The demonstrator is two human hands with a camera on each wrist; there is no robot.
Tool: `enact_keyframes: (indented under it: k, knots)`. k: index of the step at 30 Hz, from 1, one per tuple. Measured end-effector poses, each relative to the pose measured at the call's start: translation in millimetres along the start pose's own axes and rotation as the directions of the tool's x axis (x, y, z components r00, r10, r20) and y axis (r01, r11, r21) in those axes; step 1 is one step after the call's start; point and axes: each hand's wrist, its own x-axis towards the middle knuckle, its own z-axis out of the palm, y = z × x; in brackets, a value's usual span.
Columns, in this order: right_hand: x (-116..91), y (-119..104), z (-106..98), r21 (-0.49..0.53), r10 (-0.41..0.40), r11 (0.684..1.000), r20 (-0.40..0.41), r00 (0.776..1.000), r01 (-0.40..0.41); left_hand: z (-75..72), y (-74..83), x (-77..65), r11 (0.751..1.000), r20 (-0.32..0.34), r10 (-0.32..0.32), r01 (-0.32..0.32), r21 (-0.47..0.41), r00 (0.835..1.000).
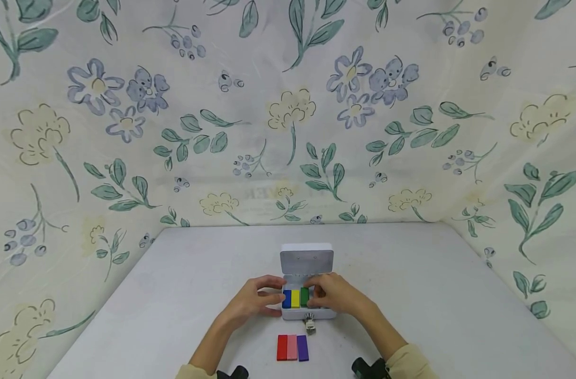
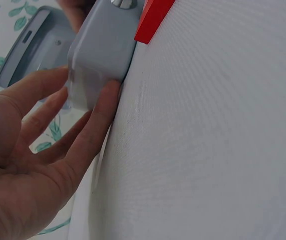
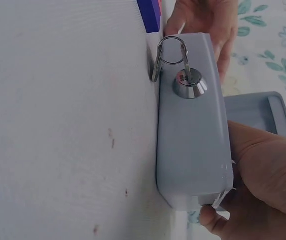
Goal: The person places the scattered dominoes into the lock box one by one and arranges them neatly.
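A small grey metal cash box [image 1: 288, 314] stands with its lid [image 1: 307, 260] raised. Inside it, a blue block [image 1: 287, 299], a yellow block [image 1: 295, 299] and a green block [image 1: 304, 297] are side by side. My left hand [image 1: 252, 300] rests its spread fingers against the box's left end; the left wrist view shows fingertips [image 2: 110, 90] low on that wall. With thumb and finger my right hand [image 1: 335, 295] pinches the green block at its right side. In the right wrist view the box wall hides those fingertips.
Keys on a ring [image 3: 172, 50] hang from the front lock [image 3: 189, 84]. In front of the box, a red block [image 1: 281, 348], a pink block [image 1: 291, 348] and a purple block [image 1: 303, 348] lie on the white table [image 1: 174, 316]. Floral cloth [image 1: 288, 158] rises behind the table.
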Motion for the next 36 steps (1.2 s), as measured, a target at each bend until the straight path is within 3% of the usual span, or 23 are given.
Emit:
enact_keyframes:
  k: [19, 36]
  knots:
    - [1.7, 3.8, 6.3, -0.066, 0.006, 0.998, -0.016, 1.000, -0.007, 0.6, 0.5, -0.2, 1.000, -0.005, -0.016, 0.016, -0.001, 1.000]
    - [2.3, 3.6, 8.1, -0.060, 0.021, 0.998, -0.015, 1.000, -0.022, -0.5, -0.6, 0.6, 1.000, 0.001, -0.003, 0.003, -0.006, 1.000]
